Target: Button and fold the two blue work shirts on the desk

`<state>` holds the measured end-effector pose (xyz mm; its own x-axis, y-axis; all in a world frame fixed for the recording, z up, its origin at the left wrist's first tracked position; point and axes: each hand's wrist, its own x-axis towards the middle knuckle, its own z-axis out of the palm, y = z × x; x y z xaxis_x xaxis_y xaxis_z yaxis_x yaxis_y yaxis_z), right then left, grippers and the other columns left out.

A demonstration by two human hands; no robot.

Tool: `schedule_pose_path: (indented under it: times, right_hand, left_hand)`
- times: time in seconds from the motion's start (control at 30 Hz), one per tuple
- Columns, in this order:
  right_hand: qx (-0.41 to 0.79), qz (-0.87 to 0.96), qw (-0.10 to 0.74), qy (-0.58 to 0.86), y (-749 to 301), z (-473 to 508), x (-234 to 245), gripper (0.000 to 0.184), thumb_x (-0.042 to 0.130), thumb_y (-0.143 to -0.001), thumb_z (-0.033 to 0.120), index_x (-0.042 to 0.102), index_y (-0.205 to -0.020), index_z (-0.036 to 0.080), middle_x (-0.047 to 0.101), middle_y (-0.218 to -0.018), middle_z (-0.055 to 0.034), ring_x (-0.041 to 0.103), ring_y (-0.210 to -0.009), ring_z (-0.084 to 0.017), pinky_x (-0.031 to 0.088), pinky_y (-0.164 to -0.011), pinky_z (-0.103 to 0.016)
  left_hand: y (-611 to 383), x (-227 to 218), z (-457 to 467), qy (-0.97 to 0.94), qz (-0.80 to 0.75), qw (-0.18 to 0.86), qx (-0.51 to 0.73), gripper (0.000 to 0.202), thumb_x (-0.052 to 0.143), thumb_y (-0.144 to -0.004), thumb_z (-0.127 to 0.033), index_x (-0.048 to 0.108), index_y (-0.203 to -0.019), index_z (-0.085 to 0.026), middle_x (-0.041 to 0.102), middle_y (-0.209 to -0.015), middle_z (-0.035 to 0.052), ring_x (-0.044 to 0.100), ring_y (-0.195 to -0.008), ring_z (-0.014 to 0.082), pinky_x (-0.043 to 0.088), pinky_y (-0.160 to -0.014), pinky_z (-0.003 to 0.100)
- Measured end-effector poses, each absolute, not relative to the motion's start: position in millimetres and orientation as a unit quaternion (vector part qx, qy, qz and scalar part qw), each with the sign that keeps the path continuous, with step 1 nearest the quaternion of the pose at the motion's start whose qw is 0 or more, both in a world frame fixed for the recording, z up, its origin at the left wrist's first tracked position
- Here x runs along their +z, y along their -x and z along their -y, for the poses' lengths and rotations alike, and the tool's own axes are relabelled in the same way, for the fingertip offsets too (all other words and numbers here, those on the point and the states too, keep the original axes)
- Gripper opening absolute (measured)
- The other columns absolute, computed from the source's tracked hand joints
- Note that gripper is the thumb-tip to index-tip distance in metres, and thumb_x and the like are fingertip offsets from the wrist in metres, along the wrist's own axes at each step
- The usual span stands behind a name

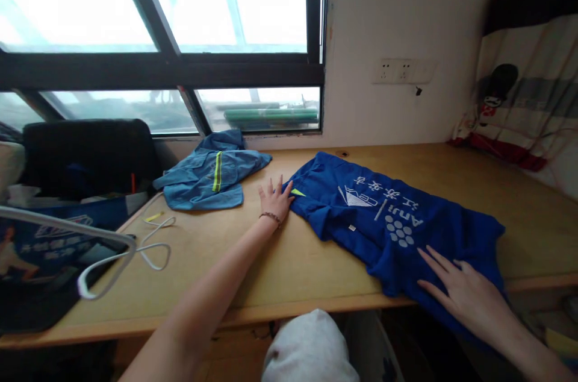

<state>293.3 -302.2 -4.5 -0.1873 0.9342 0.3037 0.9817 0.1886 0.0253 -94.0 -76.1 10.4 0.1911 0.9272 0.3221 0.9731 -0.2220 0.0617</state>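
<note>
A dark blue garment (433,213) with white printed lettering and a logo lies spread on the wooden table (208,261). Part of it hangs over the front edge on the right. My left hand (276,201) has its fingers spread at the garment's left end, beside a small yellow-green patch. Fingers stretched out, my right hand (460,285) rests on the cloth near the front edge, below the logo's dots. A lighter blue garment (203,174) with a yellow reflective stripe lies crumpled behind and left of my left hand.
At left, a white cable (156,249) lies on the table by a white curved bar (90,225) and a dark bag (85,159). A window (235,2) and a wall with sockets (404,71) stand behind. A curtain (528,81) hangs at far right.
</note>
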Motion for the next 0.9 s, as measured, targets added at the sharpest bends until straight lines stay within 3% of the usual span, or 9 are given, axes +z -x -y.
schedule_pose_path:
  times: [0.13, 0.2, 0.27, 0.33, 0.4, 0.63, 0.8, 0.9]
  right_hand:
    - [-0.004, 0.807, 0.075, 0.585, -280.2, 305.0, 25.3, 0.039, 0.043, -0.079, 0.049, 0.054, -0.113, 0.033, 0.062, -0.104, -0.0013, 0.060, -0.086, -0.022, 0.049, -0.073, -0.035]
    - [0.015, 0.835, 0.086, 0.543, -276.6, 286.5, 32.8, 0.038, 0.043, -0.081, 0.045, 0.051, -0.116, 0.032, 0.059, -0.110, -0.0008, 0.053, -0.100, -0.022, 0.045, -0.083, -0.036]
    - [-0.004, 0.849, 0.091, 0.520, -271.3, 257.3, 30.5, 0.046, 0.043, -0.080, 0.048, 0.044, -0.123, 0.030, 0.047, -0.125, -0.0015, 0.039, -0.116, -0.026, 0.035, -0.093, -0.043]
    - [-0.028, 0.841, 0.089, 0.533, -263.2, 223.9, 19.7, 0.053, 0.040, -0.080, 0.052, 0.036, -0.128, 0.031, 0.035, -0.134, -0.0010, 0.025, -0.124, -0.030, 0.027, -0.095, -0.053]
    - [-0.041, 0.817, 0.090, 0.569, -254.1, 193.7, 5.9, 0.053, 0.033, -0.081, 0.054, 0.031, -0.130, 0.034, 0.031, -0.136, 0.0002, 0.020, -0.125, -0.032, 0.024, -0.093, -0.058]
    - [-0.065, 0.741, 0.092, 0.662, -250.0, 149.5, -16.4, 0.055, 0.022, -0.080, 0.061, 0.028, -0.130, 0.039, 0.030, -0.137, 0.0032, 0.022, -0.123, -0.034, 0.022, -0.090, -0.060]
    - [-0.061, 0.661, 0.074, 0.744, -264.7, 145.1, -25.7, 0.058, 0.021, -0.076, 0.066, 0.028, -0.129, 0.042, 0.025, -0.139, 0.0065, 0.019, -0.123, -0.035, 0.021, -0.090, -0.061]
    - [-0.056, 0.628, 0.069, 0.773, -279.1, 140.7, -32.9, 0.059, 0.021, -0.075, 0.067, 0.027, -0.128, 0.044, 0.023, -0.140, 0.0078, 0.020, -0.122, -0.036, 0.022, -0.090, -0.061]
  left_hand:
    - [61.4, 13.0, 55.2, 0.751, 0.610, 0.088, -0.235, 0.044, 0.035, -0.083, -0.023, 0.037, -0.127, -0.018, 0.024, -0.139, 0.0122, 0.022, -0.124, 0.0314, 0.017, -0.098, 0.055]
    - [59.1, 9.9, 55.8, 0.739, 0.606, 0.080, -0.284, 0.044, 0.034, -0.083, -0.023, 0.036, -0.126, -0.013, 0.028, -0.136, 0.0162, 0.028, -0.121, 0.0303, 0.024, -0.097, 0.050]
    - [65.1, 6.1, 57.1, 0.746, 0.579, 0.072, -0.321, 0.042, 0.033, -0.083, -0.022, 0.036, -0.123, -0.011, 0.032, -0.132, 0.0163, 0.032, -0.119, 0.0278, 0.028, -0.096, 0.046]
    - [74.1, 4.3, 56.8, 0.761, 0.546, 0.061, -0.346, 0.038, 0.033, -0.083, -0.021, 0.039, -0.120, -0.012, 0.038, -0.128, 0.0147, 0.035, -0.117, 0.0247, 0.029, -0.097, 0.044]
    - [79.3, 6.2, 56.8, 0.776, 0.515, 0.050, -0.360, 0.035, 0.031, -0.084, -0.020, 0.043, -0.116, -0.013, 0.043, -0.123, 0.0131, 0.037, -0.116, 0.0223, 0.030, -0.098, 0.042]
    - [31.8, 22.0, 103.4, 0.874, 0.335, 0.073, -0.345, 0.043, 0.032, -0.085, -0.031, 0.035, -0.125, -0.014, 0.037, -0.132, 0.0102, 0.021, -0.127, 0.0206, 0.022, -0.103, 0.043]
    - [-2.1, 16.2, 138.4, 0.975, 0.046, 0.098, -0.193, 0.049, 0.031, -0.083, -0.050, 0.040, -0.123, -0.025, 0.040, -0.131, 0.0023, 0.027, -0.124, 0.0198, 0.017, -0.104, 0.043]
    - [0.3, 16.1, 138.0, 0.979, 0.045, 0.099, -0.174, 0.052, 0.029, -0.082, -0.054, 0.041, -0.123, -0.024, 0.035, -0.134, 0.0019, 0.025, -0.125, 0.0212, 0.016, -0.103, 0.044]
